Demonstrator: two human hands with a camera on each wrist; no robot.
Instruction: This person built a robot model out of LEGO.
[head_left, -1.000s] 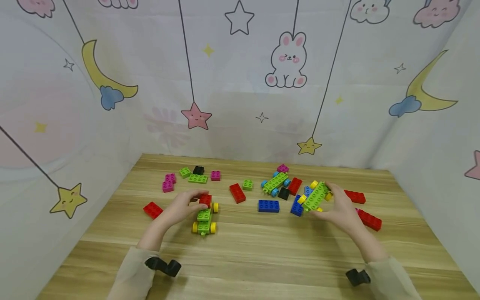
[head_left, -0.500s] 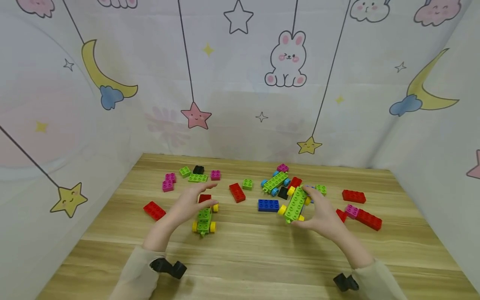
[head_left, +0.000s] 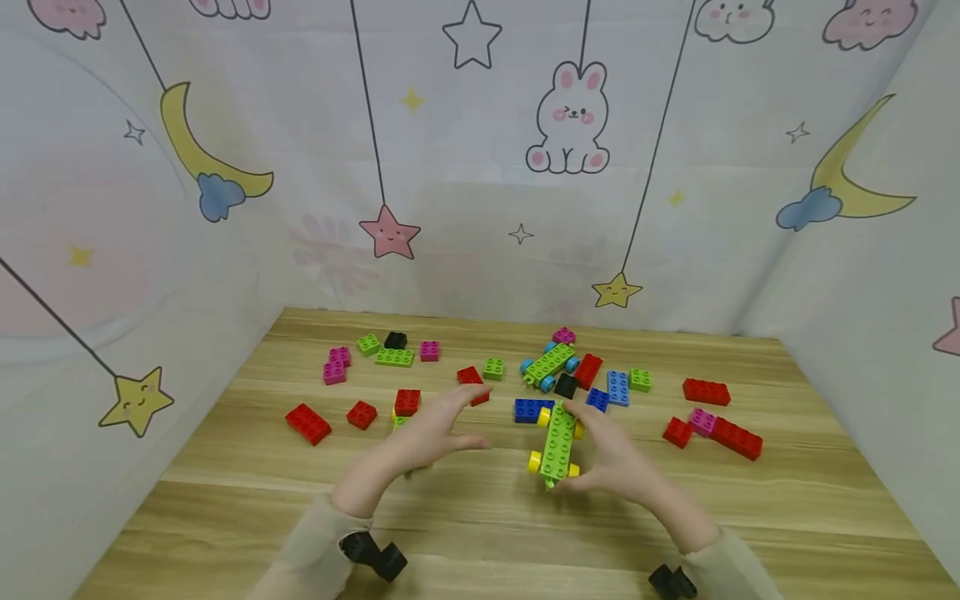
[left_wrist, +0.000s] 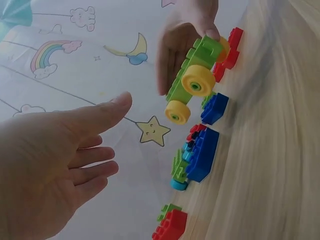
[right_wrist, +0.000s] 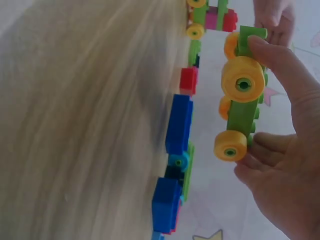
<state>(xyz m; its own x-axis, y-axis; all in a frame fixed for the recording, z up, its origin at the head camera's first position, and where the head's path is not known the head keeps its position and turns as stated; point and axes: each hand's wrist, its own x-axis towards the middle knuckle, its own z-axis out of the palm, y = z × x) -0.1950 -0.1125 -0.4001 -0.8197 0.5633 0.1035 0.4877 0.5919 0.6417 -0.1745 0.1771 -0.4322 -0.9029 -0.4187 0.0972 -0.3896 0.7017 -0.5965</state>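
Observation:
A green toy car base with yellow wheels (head_left: 557, 443) is held lengthwise above the table by my right hand (head_left: 618, 462), thumb at its near end and fingers at its far end. My left hand (head_left: 423, 433) hovers to its left with fingers spread, holding nothing; in the left wrist view a gap separates this hand (left_wrist: 75, 160) from the raised car base (left_wrist: 195, 75). Partly hidden behind the left hand stands another yellow-wheeled green car, with a red brick (head_left: 407, 402) on top. A blue brick (head_left: 532, 410) lies just beyond the held base.
A green car base with blue wheels (head_left: 550, 367) stands at the back. Loose bricks lie around it, among them a black brick (head_left: 566, 385) and a light blue brick (head_left: 618, 387). Red bricks (head_left: 707, 392) lie at the right, pink ones (head_left: 337, 365) at back left. Patterned cloth (head_left: 480, 192) encloses the table.
My right hand has carried the yellow-wheeled base leftward and nearer, from over the right-hand bricks to mid-table. My left hand has let go of the red-topped car and moved right.

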